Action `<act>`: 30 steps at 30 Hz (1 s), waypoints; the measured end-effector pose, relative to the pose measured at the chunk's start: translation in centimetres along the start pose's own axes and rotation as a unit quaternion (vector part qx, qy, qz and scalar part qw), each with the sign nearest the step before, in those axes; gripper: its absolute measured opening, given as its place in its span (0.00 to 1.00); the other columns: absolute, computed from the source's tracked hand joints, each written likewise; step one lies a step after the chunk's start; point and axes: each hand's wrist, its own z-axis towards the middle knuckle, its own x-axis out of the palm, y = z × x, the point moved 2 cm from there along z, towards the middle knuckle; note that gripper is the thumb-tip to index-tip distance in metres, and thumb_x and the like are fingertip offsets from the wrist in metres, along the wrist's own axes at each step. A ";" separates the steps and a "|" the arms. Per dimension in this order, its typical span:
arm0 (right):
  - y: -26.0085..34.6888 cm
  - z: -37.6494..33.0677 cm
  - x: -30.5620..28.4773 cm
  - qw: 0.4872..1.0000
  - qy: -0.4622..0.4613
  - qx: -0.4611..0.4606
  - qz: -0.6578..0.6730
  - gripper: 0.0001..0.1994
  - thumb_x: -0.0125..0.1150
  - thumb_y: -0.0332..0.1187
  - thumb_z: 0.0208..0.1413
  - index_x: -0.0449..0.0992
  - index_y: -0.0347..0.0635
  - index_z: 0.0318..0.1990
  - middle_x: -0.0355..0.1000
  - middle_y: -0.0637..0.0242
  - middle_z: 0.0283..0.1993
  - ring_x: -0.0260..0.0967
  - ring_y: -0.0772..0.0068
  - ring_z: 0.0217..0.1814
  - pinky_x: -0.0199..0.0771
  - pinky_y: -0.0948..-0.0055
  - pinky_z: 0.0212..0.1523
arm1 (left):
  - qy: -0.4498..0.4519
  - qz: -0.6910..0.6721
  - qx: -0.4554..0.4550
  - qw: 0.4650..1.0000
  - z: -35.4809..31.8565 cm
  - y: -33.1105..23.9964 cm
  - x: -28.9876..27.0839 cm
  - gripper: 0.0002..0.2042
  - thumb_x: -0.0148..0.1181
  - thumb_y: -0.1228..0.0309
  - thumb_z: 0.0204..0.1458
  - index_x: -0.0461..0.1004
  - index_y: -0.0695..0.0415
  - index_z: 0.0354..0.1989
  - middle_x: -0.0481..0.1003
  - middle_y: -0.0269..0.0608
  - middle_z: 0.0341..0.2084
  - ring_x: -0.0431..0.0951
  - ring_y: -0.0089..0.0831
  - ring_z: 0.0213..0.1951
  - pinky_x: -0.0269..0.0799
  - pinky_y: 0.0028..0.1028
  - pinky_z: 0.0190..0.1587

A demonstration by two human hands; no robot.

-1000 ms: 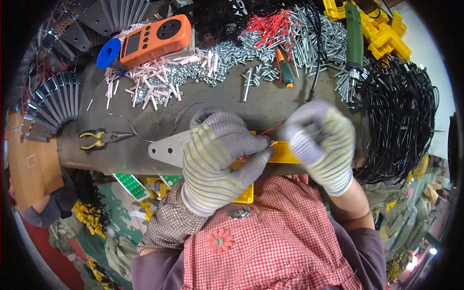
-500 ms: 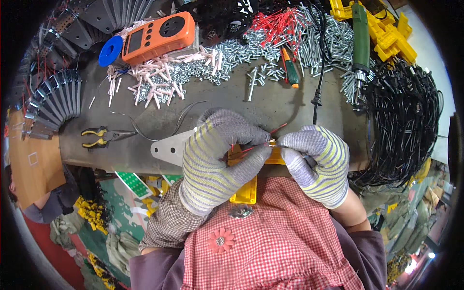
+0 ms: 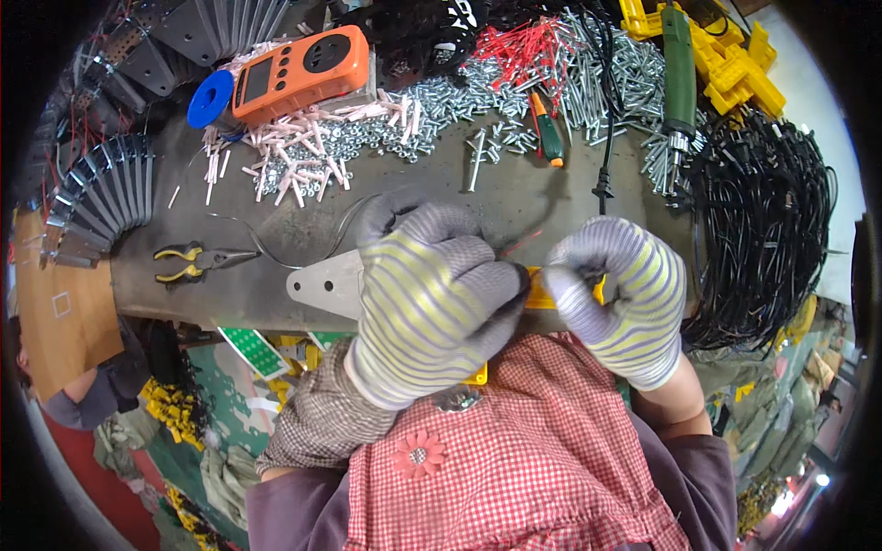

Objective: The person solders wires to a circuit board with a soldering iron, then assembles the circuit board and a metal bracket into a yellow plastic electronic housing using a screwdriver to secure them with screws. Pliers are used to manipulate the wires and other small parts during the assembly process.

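Observation:
Both my hands wear striped grey, yellow and white gloves at the near edge of the bench. My left hand (image 3: 432,298) is closed, its back turned up and its fingers curled; what they hold is hidden, and its edges are slightly smeared. My right hand (image 3: 629,298) is closed too, thumb and fingers pinched together beside a yellow plastic part (image 3: 540,292). I cannot make out what is in the pinch. A thin red wire (image 3: 522,243) shows beyond the gap between my hands. Partly under my left hand lies a grey metal plate (image 3: 322,285) with holes.
Pliers (image 3: 204,261) lie at left, near a row of metal brackets (image 3: 106,193). Behind are an orange meter (image 3: 303,73), piled screws (image 3: 441,106), a screwdriver (image 3: 548,133) and a green power tool (image 3: 678,83). Black cables (image 3: 763,239) are heaped at right.
My hands have drawn apart, the right moving rightward and the left turning its back upward. The red wires between my fingertips are now mostly hidden.

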 end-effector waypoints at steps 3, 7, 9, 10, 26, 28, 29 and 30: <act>0.9 -0.4 0.6 0.998 -0.002 -0.068 0.003 0.09 0.76 0.24 0.47 0.79 0.44 0.33 0.76 0.65 0.28 0.75 0.59 0.29 0.74 0.63 0.34 | -0.048 0.033 -0.062 0.996 0.3 -0.4 0.5 0.10 0.74 0.70 0.36 0.82 0.52 0.29 0.79 0.38 0.26 0.80 0.43 0.38 0.71 0.43 0.42; 0.1 -1.4 0.8 0.998 0.035 -0.057 0.007 0.10 0.77 0.29 0.47 0.82 0.47 0.36 0.79 0.67 0.32 0.77 0.59 0.34 0.74 0.60 0.37 | -0.080 -0.123 -0.116 0.982 -0.6 0.7 0.5 0.07 0.72 0.71 0.42 0.82 0.53 0.30 0.80 0.39 0.28 0.80 0.44 0.38 0.72 0.42 0.42; -0.1 -1.0 0.6 0.994 0.002 -0.087 -0.065 0.10 0.77 0.29 0.47 0.82 0.46 0.37 0.80 0.66 0.34 0.78 0.59 0.35 0.75 0.60 0.38 | -0.063 -0.142 -0.124 0.980 -1.1 0.7 0.3 0.07 0.72 0.74 0.43 0.81 0.54 0.32 0.80 0.40 0.31 0.80 0.42 0.38 0.73 0.40 0.44; -0.1 -0.8 0.5 0.983 -0.034 -0.118 -0.136 0.10 0.77 0.28 0.47 0.82 0.46 0.37 0.80 0.66 0.35 0.78 0.59 0.36 0.75 0.60 0.39 | -0.045 -0.160 -0.130 0.977 -1.2 0.7 0.3 0.08 0.72 0.78 0.45 0.80 0.56 0.33 0.79 0.41 0.34 0.80 0.40 0.38 0.75 0.38 0.45; 0.9 0.1 1.0 0.925 0.025 -0.343 -0.160 0.12 0.72 0.32 0.32 0.79 0.47 0.29 0.71 0.72 0.25 0.74 0.66 0.28 0.71 0.61 0.27 | 0.133 -0.255 -0.176 0.941 0.1 1.4 -1.5 0.10 0.72 0.73 0.41 0.78 0.58 0.32 0.79 0.42 0.30 0.80 0.45 0.38 0.75 0.38 0.44; 1.1 0.2 1.3 0.972 0.008 -0.215 -0.091 0.10 0.73 0.30 0.36 0.80 0.46 0.30 0.72 0.72 0.26 0.74 0.65 0.28 0.72 0.61 0.28 | 0.080 -0.197 -0.133 0.968 -0.8 0.9 -1.1 0.11 0.73 0.72 0.40 0.80 0.56 0.33 0.79 0.40 0.30 0.80 0.43 0.38 0.74 0.40 0.47; 0.9 0.2 1.3 0.996 -0.009 -0.082 -0.020 0.09 0.73 0.28 0.39 0.80 0.46 0.31 0.73 0.71 0.26 0.74 0.64 0.28 0.72 0.61 0.28 | 0.048 -0.130 -0.101 0.985 -1.0 0.8 -1.0 0.11 0.74 0.70 0.40 0.80 0.55 0.34 0.79 0.39 0.29 0.80 0.43 0.38 0.72 0.41 0.49; 1.2 0.0 1.1 0.997 -0.008 -0.080 -0.021 0.09 0.73 0.28 0.39 0.80 0.46 0.31 0.73 0.71 0.26 0.74 0.64 0.28 0.72 0.61 0.28 | 0.015 -0.063 -0.068 0.996 -1.2 0.7 -0.8 0.11 0.74 0.69 0.41 0.81 0.53 0.34 0.79 0.38 0.29 0.80 0.42 0.38 0.71 0.42 0.51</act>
